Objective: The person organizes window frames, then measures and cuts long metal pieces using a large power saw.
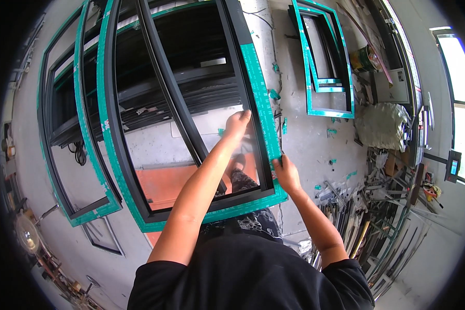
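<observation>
A large black window frame (263, 113), its outer flange covered in green film, stands in front of me with a dark bar running through its opening. The film stops partway up the right side, and bare black shows above. My left hand (237, 127) reaches across the opening and is closed at the inner edge of the right side piece, thumb up; its fingers are partly hidden. Lower down, my right hand (287, 174) grips the outer edge of that same side, thumb on the green film and fingers behind.
Another green-filmed frame (95, 213) stands at left. Smaller green-edged frames (329, 112) lean at upper right. Dark profiles (186, 95) are stacked behind the large frame. A wrapped silvery bundle (382, 126) and several metal offcuts (354, 232) lie along the right. Green film scraps (331, 133) litter the floor.
</observation>
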Motion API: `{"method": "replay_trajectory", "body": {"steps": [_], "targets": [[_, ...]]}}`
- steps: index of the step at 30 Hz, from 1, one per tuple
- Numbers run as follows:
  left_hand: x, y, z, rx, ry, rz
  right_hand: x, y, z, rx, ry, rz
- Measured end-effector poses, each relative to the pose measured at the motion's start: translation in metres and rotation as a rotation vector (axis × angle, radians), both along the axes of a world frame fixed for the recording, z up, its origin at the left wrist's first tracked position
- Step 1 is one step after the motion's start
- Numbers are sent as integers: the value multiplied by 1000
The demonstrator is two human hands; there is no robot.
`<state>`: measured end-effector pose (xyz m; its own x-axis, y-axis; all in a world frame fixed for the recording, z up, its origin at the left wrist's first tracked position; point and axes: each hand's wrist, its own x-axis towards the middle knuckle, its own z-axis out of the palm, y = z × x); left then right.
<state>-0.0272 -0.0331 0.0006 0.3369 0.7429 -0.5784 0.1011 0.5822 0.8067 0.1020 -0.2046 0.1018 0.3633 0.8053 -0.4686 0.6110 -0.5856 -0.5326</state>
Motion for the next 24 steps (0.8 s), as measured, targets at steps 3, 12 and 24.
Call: {"method": "replay_trajectory", "body": {"steps": [3,12,24], "targets": [[2,-5,-3,-7,-60,42,-28,-8,4,45,-230,59],[6,-4,-2,-49,-48,67,-49,-10,-3,139,-476,57],[-1,8,40,-214,-244,-61,-42,-12,-7,120,-433,-80]]}}
